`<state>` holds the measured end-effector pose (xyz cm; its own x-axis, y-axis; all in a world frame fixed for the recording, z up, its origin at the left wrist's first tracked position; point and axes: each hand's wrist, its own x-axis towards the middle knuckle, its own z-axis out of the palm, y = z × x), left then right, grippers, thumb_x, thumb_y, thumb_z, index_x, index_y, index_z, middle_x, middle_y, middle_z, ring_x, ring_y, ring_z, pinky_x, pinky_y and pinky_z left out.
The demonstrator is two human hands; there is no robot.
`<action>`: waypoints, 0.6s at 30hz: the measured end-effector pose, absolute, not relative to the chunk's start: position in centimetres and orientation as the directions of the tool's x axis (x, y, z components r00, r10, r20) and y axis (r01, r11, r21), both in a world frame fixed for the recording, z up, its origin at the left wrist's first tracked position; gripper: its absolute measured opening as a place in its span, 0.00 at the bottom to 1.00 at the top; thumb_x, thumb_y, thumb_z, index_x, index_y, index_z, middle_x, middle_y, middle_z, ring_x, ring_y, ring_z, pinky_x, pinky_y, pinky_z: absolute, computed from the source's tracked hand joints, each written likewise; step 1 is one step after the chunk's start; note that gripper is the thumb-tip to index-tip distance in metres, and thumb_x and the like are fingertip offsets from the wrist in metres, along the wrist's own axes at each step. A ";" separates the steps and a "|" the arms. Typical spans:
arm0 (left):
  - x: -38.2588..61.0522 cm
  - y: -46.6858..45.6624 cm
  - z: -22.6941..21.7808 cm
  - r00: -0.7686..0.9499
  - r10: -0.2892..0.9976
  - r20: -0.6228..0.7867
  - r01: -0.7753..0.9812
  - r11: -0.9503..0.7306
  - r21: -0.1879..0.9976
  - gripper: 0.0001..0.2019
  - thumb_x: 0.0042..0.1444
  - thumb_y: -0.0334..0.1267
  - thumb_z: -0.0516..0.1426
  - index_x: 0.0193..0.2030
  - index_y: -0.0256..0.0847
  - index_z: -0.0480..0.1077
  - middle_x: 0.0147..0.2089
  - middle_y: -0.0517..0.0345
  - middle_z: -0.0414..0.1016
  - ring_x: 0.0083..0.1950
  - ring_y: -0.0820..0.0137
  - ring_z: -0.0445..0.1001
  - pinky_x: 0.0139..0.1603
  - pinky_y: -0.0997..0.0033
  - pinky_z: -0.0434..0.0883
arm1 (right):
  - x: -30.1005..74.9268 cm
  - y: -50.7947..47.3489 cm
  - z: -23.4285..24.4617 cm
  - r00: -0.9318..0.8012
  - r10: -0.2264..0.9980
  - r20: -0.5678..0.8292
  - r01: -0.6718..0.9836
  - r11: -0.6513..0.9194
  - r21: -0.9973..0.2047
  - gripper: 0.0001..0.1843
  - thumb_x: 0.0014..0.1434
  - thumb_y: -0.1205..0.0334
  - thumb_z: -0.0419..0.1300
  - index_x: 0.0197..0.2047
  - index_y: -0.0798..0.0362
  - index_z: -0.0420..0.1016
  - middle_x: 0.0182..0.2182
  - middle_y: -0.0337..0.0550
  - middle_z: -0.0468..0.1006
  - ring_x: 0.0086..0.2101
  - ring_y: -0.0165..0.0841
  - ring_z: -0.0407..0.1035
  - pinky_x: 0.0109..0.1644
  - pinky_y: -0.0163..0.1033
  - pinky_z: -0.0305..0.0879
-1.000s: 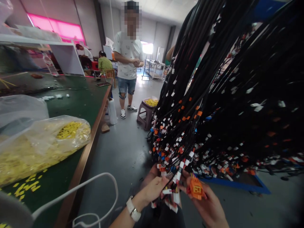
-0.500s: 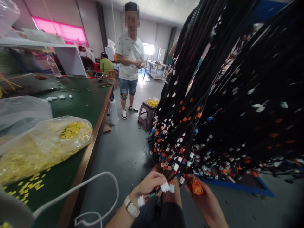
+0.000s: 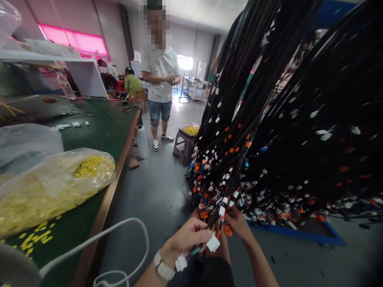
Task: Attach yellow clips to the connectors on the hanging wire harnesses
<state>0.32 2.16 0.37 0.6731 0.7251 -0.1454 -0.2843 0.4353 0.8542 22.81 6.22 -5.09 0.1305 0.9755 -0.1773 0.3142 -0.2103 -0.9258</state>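
My left hand (image 3: 193,236), wearing a white watch on its wrist, is closed round wire harness branches. A white connector (image 3: 213,242) sticks out past its thumb. Another white connector (image 3: 181,263) hangs below the palm on thin coloured wires. My right hand (image 3: 238,226) is at the lower ends of the hanging wire harness (image 3: 236,175), its fingers curled round some of the wires; the fingertips are partly hidden. Touching or close to them is an orange connector (image 3: 228,230). A white connector (image 3: 222,210) sits just above, between the hands.
Black harnesses hang over a blue-framed rack (image 3: 332,235) at right. On the left, a green table (image 3: 101,137) carries a clear bag (image 3: 56,175) of small yellow pieces. A white cable (image 3: 119,225) loops beside it. A person (image 3: 161,79) stands ahead near a stool (image 3: 183,143).
My right hand has moved left and up, from an orange connector to the wires near my left hand. The white connector in my left hand has turned. The standing person appears slightly nearer.
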 end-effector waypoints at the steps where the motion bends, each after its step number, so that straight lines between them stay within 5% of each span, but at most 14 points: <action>1: 0.3 2.1 0.4 0.670 0.729 -0.143 -0.291 0.434 0.852 0.22 0.41 0.54 0.63 0.23 0.31 0.70 0.14 0.63 0.61 0.13 0.82 0.55 0.14 0.79 0.49 | 22.7 6.7 -5.6 0.144 0.973 -0.182 0.304 -0.219 -0.927 0.20 0.41 0.50 0.63 0.36 0.53 0.75 0.27 0.43 0.79 0.32 0.43 0.72 0.34 0.41 0.66; 6: 0.2 2.3 1.1 0.668 0.727 -0.157 -0.326 0.476 0.817 0.22 0.38 0.54 0.64 0.20 0.32 0.69 0.12 0.64 0.58 0.12 0.82 0.53 0.13 0.78 0.47 | 22.3 7.9 -7.1 0.165 0.958 -0.235 0.238 -0.270 -0.933 0.17 0.38 0.48 0.63 0.27 0.53 0.74 0.23 0.44 0.78 0.30 0.44 0.71 0.33 0.42 0.65; 13: 0.0 2.3 1.2 0.557 0.787 -0.266 -0.533 0.584 0.612 0.18 0.36 0.45 0.66 0.19 0.37 0.62 0.14 0.70 0.53 0.16 0.83 0.48 0.19 0.78 0.46 | 23.5 5.4 -4.9 0.137 0.934 -0.330 0.081 -0.342 -0.936 0.19 0.39 0.47 0.64 0.28 0.53 0.74 0.22 0.41 0.77 0.24 0.37 0.70 0.29 0.40 0.65; 18: -0.1 2.5 0.8 0.562 0.790 -0.243 -0.532 0.571 0.625 0.19 0.38 0.46 0.64 0.17 0.37 0.59 0.14 0.70 0.50 0.16 0.83 0.46 0.19 0.77 0.46 | 24.0 2.7 -1.2 0.004 0.802 -0.597 -0.308 -0.567 -0.764 0.10 0.38 0.58 0.68 0.24 0.53 0.77 0.22 0.42 0.79 0.22 0.34 0.71 0.28 0.37 0.66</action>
<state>-0.06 2.48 0.83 0.5622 0.7904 -0.2434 -0.5323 0.5711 0.6249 24.01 2.71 -1.23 0.0038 0.8023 -0.5969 -0.3075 -0.5671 -0.7641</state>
